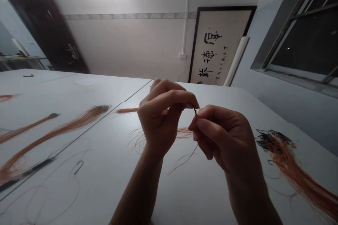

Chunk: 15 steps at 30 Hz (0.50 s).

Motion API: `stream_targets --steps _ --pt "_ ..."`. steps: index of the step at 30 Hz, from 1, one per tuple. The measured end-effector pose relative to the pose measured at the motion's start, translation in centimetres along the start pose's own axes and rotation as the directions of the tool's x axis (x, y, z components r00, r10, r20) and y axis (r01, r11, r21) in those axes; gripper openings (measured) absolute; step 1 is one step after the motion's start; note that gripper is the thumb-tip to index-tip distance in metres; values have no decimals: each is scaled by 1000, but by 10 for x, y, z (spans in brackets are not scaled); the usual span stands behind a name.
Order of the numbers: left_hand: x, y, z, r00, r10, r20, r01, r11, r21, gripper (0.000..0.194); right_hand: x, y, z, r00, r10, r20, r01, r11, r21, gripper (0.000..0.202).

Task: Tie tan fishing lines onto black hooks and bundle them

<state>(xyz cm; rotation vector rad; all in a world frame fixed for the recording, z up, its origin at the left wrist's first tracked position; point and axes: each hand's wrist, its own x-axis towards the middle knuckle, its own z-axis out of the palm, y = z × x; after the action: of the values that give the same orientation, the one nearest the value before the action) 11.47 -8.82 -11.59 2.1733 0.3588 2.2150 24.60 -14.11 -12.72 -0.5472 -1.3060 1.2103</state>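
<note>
My left hand (pixel 161 116) arches over the table with its fingertips pinched on the upper end of a small dark fish hook (pixel 195 111). Thumb and forefinger of my right hand (pixel 227 133) close on its lower end, covering most of the hook. From under the right fingers hangs a thin reddish-brown line (pixel 183 163). Behind my hands lies a bundle of orange-brown line (pixel 185 133), partly hidden by them. Right of my right hand, a thick bundle of line (pixel 295 172) ends in a cluster of black hooks (pixel 274 140).
On the white table (pixel 206 197), a loose hook (pixel 78 167) with curling line lies front left. A long hooked bundle (pixel 60 126) and a thinner bundle (pixel 31 125) lie farther left. A seam (pixel 87 163) crosses the tabletop. A window (pixel 308 38) is at right.
</note>
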Motion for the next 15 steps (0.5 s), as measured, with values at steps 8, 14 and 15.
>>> stream_targets --steps 8,14,15 --pt "0 -1 1 1000 2 -10 -2 1000 14 25 1 -1 0 1000 18 -2 -18 1000 -9 19" --pt "0 1 1 1000 11 -5 -10 999 30 25 1 0 -1 1000 13 18 -13 1000 -4 19" --pt "0 1 1 1000 18 -4 -18 999 32 25 1 0 -1 1000 13 21 -12 1000 -2 19"
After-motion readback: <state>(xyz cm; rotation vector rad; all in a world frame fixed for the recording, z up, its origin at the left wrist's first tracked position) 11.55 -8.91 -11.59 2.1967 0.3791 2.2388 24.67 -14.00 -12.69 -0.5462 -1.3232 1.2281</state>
